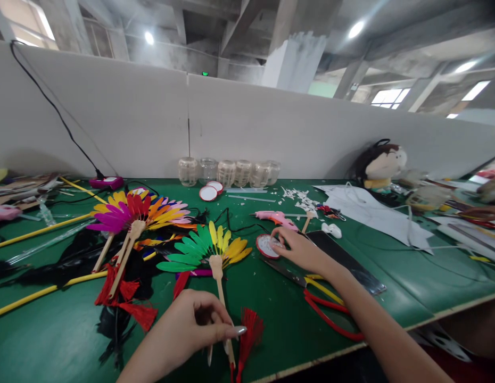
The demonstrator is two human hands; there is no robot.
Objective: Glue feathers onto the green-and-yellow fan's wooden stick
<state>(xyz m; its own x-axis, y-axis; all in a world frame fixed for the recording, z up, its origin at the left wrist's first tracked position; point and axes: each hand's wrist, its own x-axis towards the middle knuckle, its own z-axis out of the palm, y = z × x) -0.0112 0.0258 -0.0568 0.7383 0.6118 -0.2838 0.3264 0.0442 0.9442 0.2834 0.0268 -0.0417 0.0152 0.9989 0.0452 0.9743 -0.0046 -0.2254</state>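
Note:
My left hand [191, 327] is closed in a pinch on the wooden handle of a green and yellow feather fan [209, 247] lying on the green table [271, 314]; a red tassel [249, 332] hangs from the handle's end. My right hand [299, 247] reaches over a small red-rimmed round lid [266, 246], fingertips curled and pressing on it. Just beyond that hand lies a pink glue gun [273, 217]. Red and yellow handled scissors [319, 303] lie under my right forearm.
A multicoloured feather fan [138, 213] and black feathers [77, 255] lie at left with long yellow sticks [40, 231]. Several clear jars [227, 173] stand by the white partition, two red lids [211, 190] before them. White paper [371, 213] and a plush doll [381, 165] sit at right.

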